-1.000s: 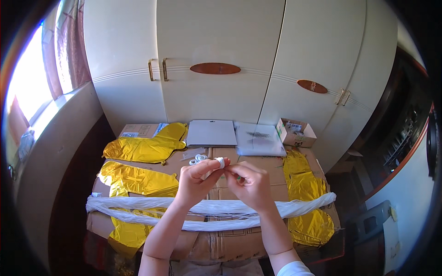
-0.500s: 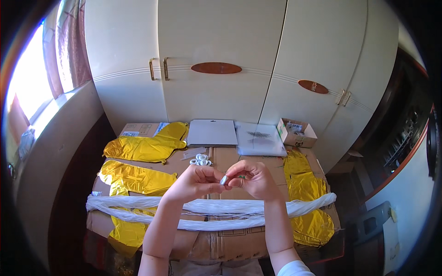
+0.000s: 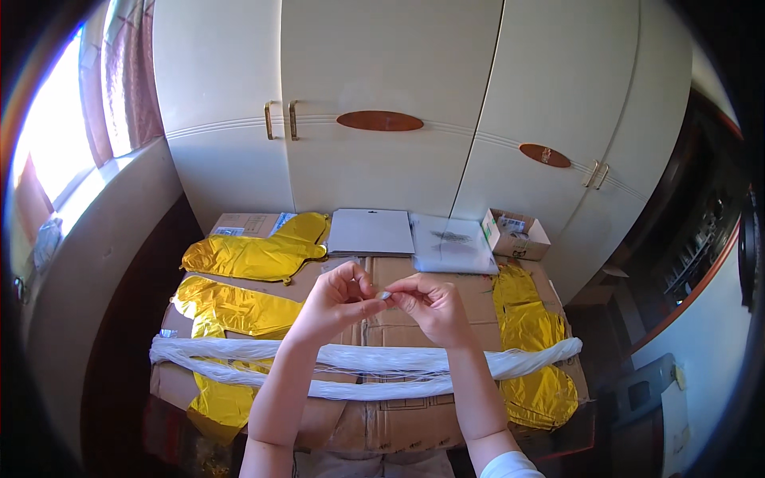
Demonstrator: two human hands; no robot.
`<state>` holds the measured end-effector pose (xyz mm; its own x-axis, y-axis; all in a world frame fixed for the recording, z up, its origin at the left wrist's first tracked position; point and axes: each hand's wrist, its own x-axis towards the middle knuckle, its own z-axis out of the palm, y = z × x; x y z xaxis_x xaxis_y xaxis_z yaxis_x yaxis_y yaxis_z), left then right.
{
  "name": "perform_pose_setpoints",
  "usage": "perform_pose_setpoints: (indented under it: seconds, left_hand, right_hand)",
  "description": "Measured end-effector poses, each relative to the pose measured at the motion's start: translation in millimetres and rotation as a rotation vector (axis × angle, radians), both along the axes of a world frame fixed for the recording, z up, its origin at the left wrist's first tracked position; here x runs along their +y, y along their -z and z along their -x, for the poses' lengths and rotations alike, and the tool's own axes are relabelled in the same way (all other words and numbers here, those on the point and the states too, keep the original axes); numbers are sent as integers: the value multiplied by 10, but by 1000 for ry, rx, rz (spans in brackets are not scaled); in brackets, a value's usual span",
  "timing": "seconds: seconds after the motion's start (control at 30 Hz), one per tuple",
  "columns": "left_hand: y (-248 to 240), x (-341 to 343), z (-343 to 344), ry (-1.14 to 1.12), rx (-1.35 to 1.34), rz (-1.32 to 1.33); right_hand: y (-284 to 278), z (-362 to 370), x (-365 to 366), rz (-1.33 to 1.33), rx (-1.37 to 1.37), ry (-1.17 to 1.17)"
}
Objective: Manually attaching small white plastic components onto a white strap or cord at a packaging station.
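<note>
My left hand (image 3: 339, 304) and my right hand (image 3: 437, 309) meet above the middle of the cardboard-covered table. Between their fingertips is a small white piece (image 3: 384, 295), pinched from both sides; it is too small to tell its exact kind. Below my wrists, a long looped hank of white strands (image 3: 382, 356) stretches across the table from left to right. Yellow-gold foil balloons lie flat around it: one at the far left (image 3: 251, 259), one at the near left (image 3: 239, 311) and one on the right (image 3: 530, 390).
At the back of the table are a stack of pale flat sheets (image 3: 370, 233), clear plastic sleeves (image 3: 453, 248) and a small open carton (image 3: 518, 239) with things inside. Cream cabinet doors (image 3: 382, 64) rise behind. A window (image 3: 52, 119) is on the left.
Both hands have lifted slightly with the small white piece, and their fingers have shifted on it. The little pile of white rings seen before is now hidden behind my left hand.
</note>
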<state>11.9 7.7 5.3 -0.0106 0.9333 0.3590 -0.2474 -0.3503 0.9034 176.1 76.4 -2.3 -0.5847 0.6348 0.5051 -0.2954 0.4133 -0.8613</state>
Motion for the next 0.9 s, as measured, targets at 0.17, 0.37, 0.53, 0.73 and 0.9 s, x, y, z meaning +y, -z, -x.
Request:
perform_pose_setpoints:
  seconds: [0.17,0.37,0.53,0.73,0.9]
  left_hand:
    - [-18,-5,21,-182,116,18]
    - [-68,-25,110,-454,441,7]
    - [109,143,334,-580,586,95]
    - [603,424,656,-741,709,140]
    - [1022,608,759,-809,761,190]
  right_hand:
    - [55,68,-18,32,0,100]
    - [62,256,-53,-63,-45,195]
    - [184,606,190,-50,-175,217]
    - [429,1012,589,-262,-546,259]
    - [690,1246,843,-429,-778,277]
